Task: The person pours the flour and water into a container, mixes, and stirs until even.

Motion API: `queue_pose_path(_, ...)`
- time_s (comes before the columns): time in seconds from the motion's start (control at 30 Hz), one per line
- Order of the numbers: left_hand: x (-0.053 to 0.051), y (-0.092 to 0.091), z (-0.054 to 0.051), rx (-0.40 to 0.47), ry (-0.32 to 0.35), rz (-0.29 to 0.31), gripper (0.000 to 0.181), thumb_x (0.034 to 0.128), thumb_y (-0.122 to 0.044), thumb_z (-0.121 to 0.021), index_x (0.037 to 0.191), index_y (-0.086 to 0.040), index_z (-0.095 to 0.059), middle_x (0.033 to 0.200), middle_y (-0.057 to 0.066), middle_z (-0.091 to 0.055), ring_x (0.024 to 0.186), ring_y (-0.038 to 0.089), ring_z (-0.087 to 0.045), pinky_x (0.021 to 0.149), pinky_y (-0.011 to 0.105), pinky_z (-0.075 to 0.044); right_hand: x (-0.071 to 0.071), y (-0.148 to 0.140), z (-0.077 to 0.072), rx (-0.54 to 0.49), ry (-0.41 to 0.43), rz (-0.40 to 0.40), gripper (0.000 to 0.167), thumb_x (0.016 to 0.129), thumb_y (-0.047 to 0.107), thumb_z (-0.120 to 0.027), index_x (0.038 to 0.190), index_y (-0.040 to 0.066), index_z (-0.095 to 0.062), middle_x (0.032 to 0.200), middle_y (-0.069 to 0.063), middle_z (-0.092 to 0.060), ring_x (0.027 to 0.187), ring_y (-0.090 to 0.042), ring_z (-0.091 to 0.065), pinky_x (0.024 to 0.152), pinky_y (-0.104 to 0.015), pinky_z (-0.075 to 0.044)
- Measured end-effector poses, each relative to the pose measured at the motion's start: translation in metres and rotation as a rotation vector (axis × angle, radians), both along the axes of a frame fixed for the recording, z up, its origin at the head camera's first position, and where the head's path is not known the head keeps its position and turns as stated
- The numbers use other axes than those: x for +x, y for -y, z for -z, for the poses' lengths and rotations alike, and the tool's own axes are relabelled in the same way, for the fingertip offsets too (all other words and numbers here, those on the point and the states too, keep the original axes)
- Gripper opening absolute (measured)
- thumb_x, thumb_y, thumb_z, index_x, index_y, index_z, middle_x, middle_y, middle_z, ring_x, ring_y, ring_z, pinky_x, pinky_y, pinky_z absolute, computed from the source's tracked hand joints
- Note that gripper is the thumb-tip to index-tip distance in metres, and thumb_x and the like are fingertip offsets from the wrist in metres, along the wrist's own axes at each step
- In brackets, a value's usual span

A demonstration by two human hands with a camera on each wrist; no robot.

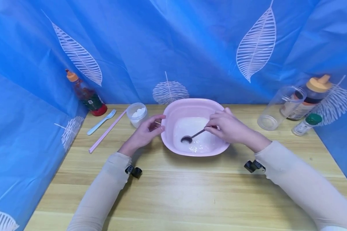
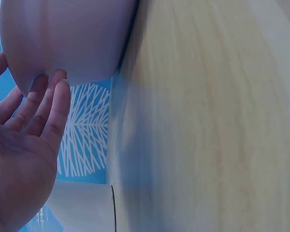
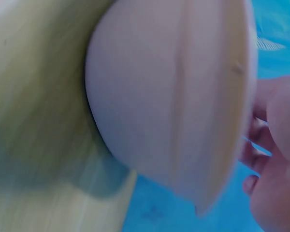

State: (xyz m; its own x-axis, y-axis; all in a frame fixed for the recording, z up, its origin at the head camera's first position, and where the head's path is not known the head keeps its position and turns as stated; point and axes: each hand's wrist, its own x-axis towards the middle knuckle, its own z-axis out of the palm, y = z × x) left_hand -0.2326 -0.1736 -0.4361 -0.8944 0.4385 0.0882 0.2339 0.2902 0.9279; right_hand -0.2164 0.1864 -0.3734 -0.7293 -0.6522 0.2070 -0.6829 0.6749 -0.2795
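A pink basin (image 1: 195, 154) with whitish liquid in it stands on the wooden table. My right hand (image 1: 226, 126) pinches the handle of a dark spoon (image 1: 186, 139) over the basin's right side. The spoon's bowl is down at the liquid, left of the middle. On the basin's left side, my left hand (image 1: 146, 131) touches the outer wall with loosely bent fingers, its fingertips against the pink wall (image 2: 72, 38) in the left wrist view. In the right wrist view the basin's wall (image 3: 145, 96) hides the spoon, and part of the right hand (image 3: 280, 154) shows beyond the rim.
Left of the basin are a clear tub of white pieces (image 1: 137, 115), pink chopsticks (image 1: 107, 131), a light blue fork (image 1: 101, 122) and a red sauce bottle (image 1: 88, 96). At the right stand a clear cup (image 1: 274, 112), an orange-capped bottle (image 1: 312, 96) and a green-capped jar (image 1: 306, 124). Blue cloth hangs behind.
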Motion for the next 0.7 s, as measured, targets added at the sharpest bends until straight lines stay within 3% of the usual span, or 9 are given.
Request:
queue_pose_path(0.2, 0.0, 0.0, -0.001, -0.01, 0.005, -0.002, 0.051, 0.107, -0.01, -0.065, 0.155, -0.001, -0.052, 0.136, 0.026, -0.064, 0.117, 0.037, -0.069, 0.093, 0.025, -0.057, -0.012, 0.018, 0.006, -0.027, -0.042, 0.098, 0.01, 0.098, 0.016, -0.079, 0.098, 0.009, -0.085, 0.085, -0.002, -0.073, 0.082, -0.023, -0.059, 0.084, -0.043, -0.029)
queue_pose_path(0.37, -0.001, -0.001, 0.0, -0.018, 0.011, -0.006, 0.05, 0.1067, -0.012, -0.066, 0.155, -0.003, -0.053, 0.135, 0.024, -0.065, 0.116, 0.033, -0.069, 0.092, 0.025, -0.057, -0.019, 0.009, 0.006, 0.011, -0.094, 0.194, 0.013, 0.1, 0.016, -0.076, 0.101, 0.007, -0.085, 0.09, -0.006, -0.076, 0.085, -0.03, -0.061, 0.082, -0.045, -0.031)
queue_pose_path(0.7, -0.002, 0.001, 0.003, -0.011, -0.002, -0.009, 0.051, 0.1063, -0.011, -0.066, 0.155, -0.002, -0.053, 0.134, 0.025, -0.065, 0.114, 0.032, -0.069, 0.092, 0.025, -0.057, -0.012, -0.024, -0.011, 0.129, -0.128, 0.236, 0.013, 0.098, 0.012, -0.073, 0.093, 0.009, -0.084, 0.082, -0.006, -0.07, 0.077, -0.029, -0.051, 0.078, -0.047, -0.031)
